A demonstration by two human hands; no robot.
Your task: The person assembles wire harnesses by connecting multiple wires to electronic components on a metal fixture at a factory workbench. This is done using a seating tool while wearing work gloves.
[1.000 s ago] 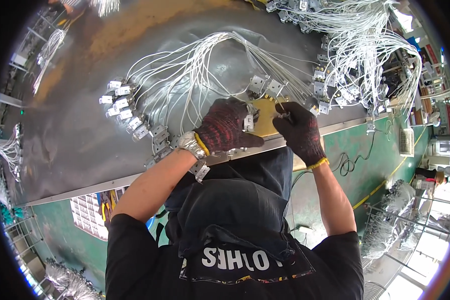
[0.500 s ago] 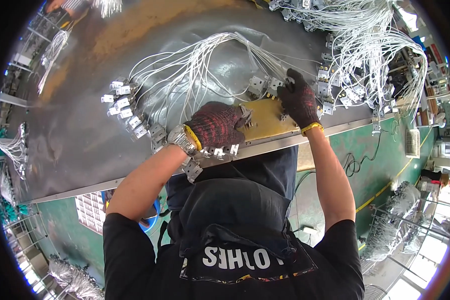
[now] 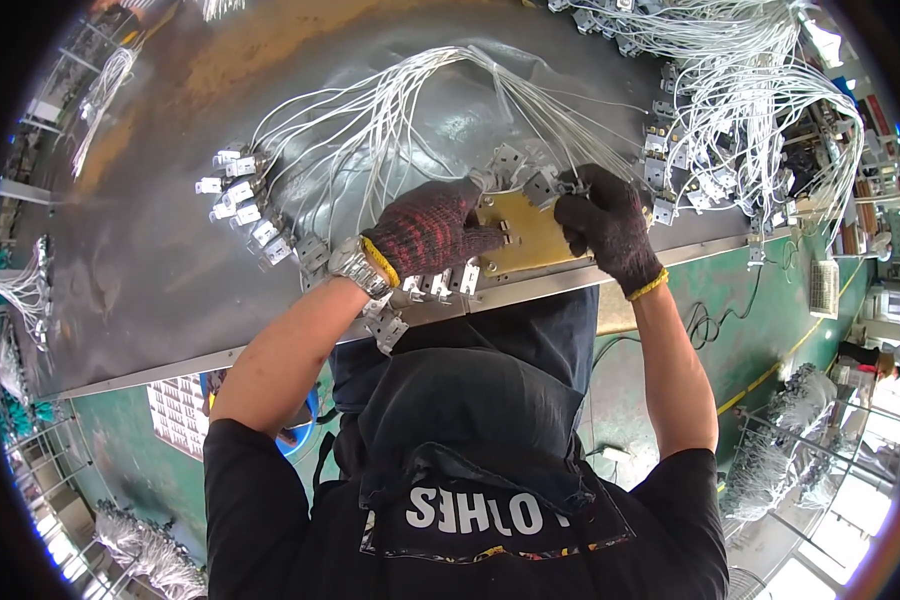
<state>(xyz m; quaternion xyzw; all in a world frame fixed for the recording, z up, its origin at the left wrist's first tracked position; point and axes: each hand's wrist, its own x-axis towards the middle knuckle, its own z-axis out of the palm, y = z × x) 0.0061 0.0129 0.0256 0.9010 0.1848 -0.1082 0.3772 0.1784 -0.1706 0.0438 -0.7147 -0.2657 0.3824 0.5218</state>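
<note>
My left hand [image 3: 432,228], in a dark red knit glove, presses flat on a yellow board [image 3: 530,238] at the near edge of a grey metal table [image 3: 150,250]. My right hand [image 3: 606,222], in a black glove, pinches a small metal bracket [image 3: 542,187] wired with white leads at the board's far side. A row of similar metal brackets [image 3: 440,287] lies along the board's near edge, just under my left hand. Bundles of white wires [image 3: 390,110] fan out from the board across the table.
More wired brackets [image 3: 245,205] lie in a curve at the left of the table, and a dense tangle of wires and brackets [image 3: 740,110] fills its right end. Below the table edge is a green floor [image 3: 760,310] with cables; racks of wire bundles [image 3: 780,450] stand at right.
My right hand has moved up from the board's right side to its far edge and closed on a bracket. My left hand has flattened down onto the board.
</note>
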